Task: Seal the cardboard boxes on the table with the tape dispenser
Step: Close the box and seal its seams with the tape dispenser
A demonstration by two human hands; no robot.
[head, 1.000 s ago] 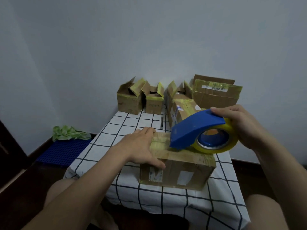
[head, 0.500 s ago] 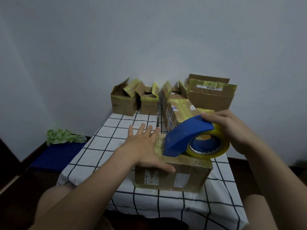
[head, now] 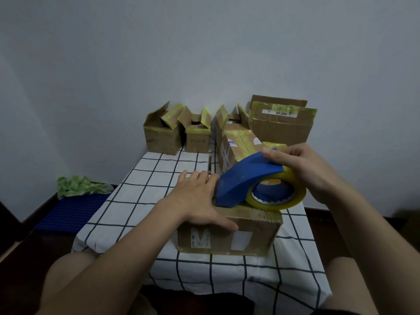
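Note:
A closed cardboard box [head: 254, 237] with white labels on its front lies near the table's front edge. My left hand [head: 195, 198] rests flat on the box's top, fingers straight, thumb over the front edge. My right hand [head: 297, 169] grips the blue tape dispenser [head: 243, 180] with its yellowish tape roll [head: 293, 198]. The dispenser's nose sits on the box top right beside my left fingers. Much of the box top is hidden by hand and dispenser.
The table wears a white cloth with a black grid [head: 145, 189]. Several open boxes with yellow-green tape stand at the back: two small ones [head: 162, 137] [head: 197, 138], a taped one [head: 236, 146], a large one [head: 281, 126]. A blue mat [head: 70, 212] and green cloth [head: 79, 186] lie left on the floor.
My left hand lifted with spread fingers half a second ago and now lies flat on the box top again. The dispenser has moved left and back along the box top.

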